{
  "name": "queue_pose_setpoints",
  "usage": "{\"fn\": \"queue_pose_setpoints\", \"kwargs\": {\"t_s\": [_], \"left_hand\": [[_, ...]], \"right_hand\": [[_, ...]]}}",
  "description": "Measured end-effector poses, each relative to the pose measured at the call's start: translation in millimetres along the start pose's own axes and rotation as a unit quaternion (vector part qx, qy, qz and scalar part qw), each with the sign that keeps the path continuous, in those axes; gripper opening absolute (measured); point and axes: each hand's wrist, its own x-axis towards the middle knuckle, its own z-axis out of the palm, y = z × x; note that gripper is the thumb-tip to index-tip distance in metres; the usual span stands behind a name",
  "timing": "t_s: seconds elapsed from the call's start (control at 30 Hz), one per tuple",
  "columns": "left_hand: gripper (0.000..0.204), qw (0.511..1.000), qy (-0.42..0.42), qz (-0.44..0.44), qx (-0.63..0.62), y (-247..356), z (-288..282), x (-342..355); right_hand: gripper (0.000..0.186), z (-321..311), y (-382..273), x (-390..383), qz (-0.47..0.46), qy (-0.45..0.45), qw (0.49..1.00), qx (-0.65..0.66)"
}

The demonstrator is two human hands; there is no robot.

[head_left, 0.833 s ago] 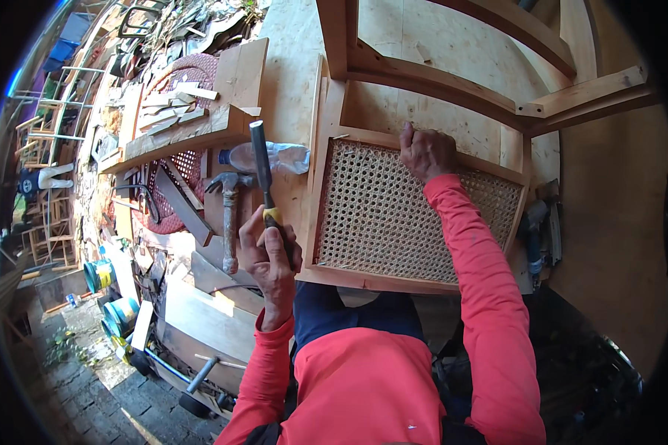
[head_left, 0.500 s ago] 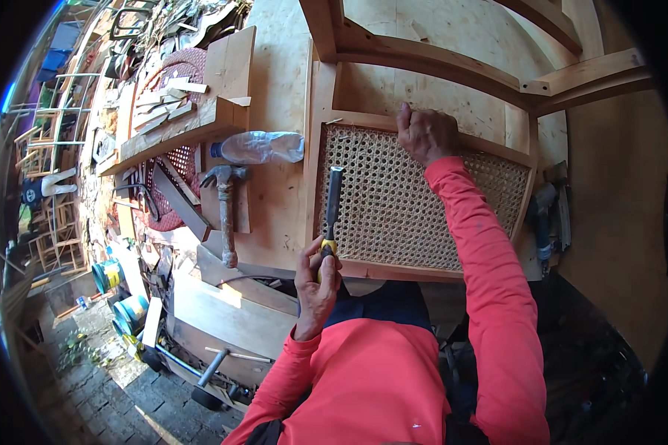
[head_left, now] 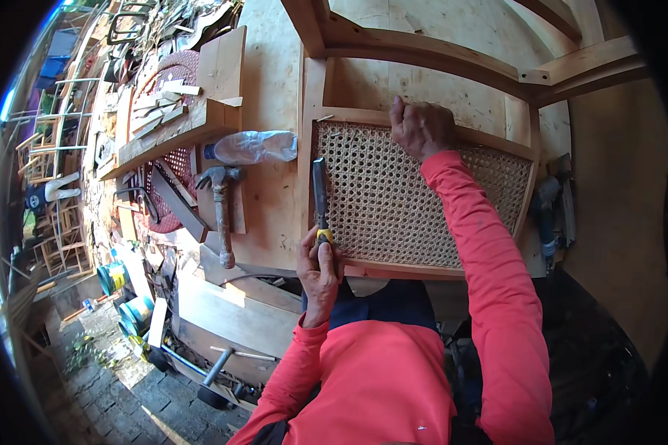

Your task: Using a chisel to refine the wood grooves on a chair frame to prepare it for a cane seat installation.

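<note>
My left hand (head_left: 319, 276) is closed around the yellow-and-black handle of a chisel (head_left: 320, 194). The flat metal blade points away from me, over the left rail beside the woven cane panel (head_left: 393, 196). That panel fills a wooden chair frame (head_left: 315, 96) lying on the bench. Across the far rail rests my right hand (head_left: 423, 130), its fingers curled into a fist; what lies inside them is hidden. Small slivers of cane or wood sit at the panel's far left corner.
Left of the frame lie a claw hammer (head_left: 221, 215) and a crumpled plastic bottle (head_left: 252, 147). Beyond them, a wooden block (head_left: 215, 115) carries several offcuts. Curved chair rails (head_left: 430, 48) rise at the far side. A power tool (head_left: 546, 215) lies at the right.
My left hand has tipped the chisel, so its blade has swung left from above the cane to the left rail. My right hand stays on the far rail.
</note>
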Motion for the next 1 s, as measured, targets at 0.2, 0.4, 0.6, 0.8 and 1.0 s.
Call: {"fn": "queue_pose_setpoints", "kwargs": {"t_s": [0.2, 0.4, 0.6, 0.8, 1.0], "left_hand": [[0.034, 1.000, 0.008, -0.017, -0.002, 2, -1, 7], [0.033, 1.000, 0.013, -0.002, -0.004, 3, 6, 15], [0.032, 0.988, 0.035, 0.101, 0.111, -5, 6, 18], [0.032, 0.990, 0.019, 0.096, 0.104, -9, 2, 18], [0.032, 0.983, 0.020, 0.133, 0.128, -14, 0, 22]], "right_hand": [[0.062, -1, 4, 1, -0.005, -0.003, 1.000, -0.003], [0.062, -2, 0, 1, -0.001, -0.008, 1.000, -0.015], [0.063, 3, 2, -1, 0.002, 0.002, 1.000, -0.023], [0.063, -2, 2, 1, 0.005, -0.017, 1.000, -0.014], [0.064, -1, -1, 3, 0.012, -0.025, 0.999, -0.036]]}}
